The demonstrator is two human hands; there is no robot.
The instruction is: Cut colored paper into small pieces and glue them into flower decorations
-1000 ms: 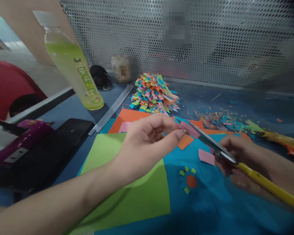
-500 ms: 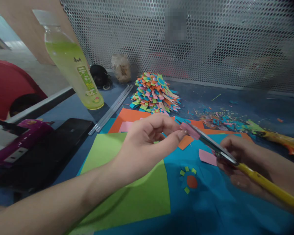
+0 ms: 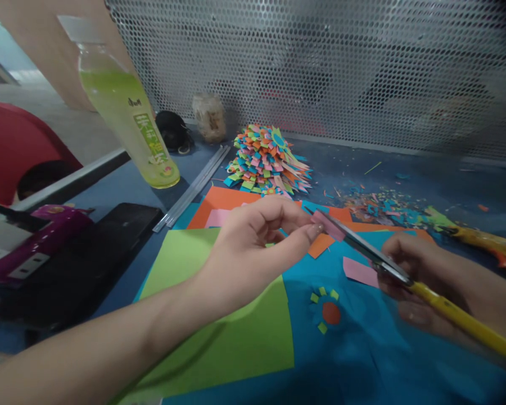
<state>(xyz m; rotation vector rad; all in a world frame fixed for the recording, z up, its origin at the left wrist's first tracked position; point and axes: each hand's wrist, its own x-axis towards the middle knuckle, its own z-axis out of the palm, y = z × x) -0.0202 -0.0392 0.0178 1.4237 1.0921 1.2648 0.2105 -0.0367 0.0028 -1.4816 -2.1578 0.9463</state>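
Observation:
Between thumb and index finger, my left hand (image 3: 257,247) pinches a small pink paper piece (image 3: 329,226). The blades of the yellow-handled scissors (image 3: 379,260) lie along that piece. My right hand (image 3: 430,287) is closed on the scissors near the pivot, its finger loops out of sight. Below the blades, a second pink paper strip (image 3: 360,272) lies on the blue paper (image 3: 388,349). A paper flower (image 3: 330,313) with an orange centre and small green tabs rests on the blue sheet. My left forearm crosses over a green sheet (image 3: 244,349).
Behind stands a heap of multicoloured fringed paper (image 3: 265,157), with paper scraps (image 3: 383,205) to its right. A yellow glue gun (image 3: 484,242) lies at the right edge. At left are a drink bottle (image 3: 126,107), clear sticks (image 3: 194,188), a black phone-like slab (image 3: 109,247) and a purple device (image 3: 46,242).
My right hand has shifted very slightly right with the scissors. My left hand and the pink piece stay almost where they were.

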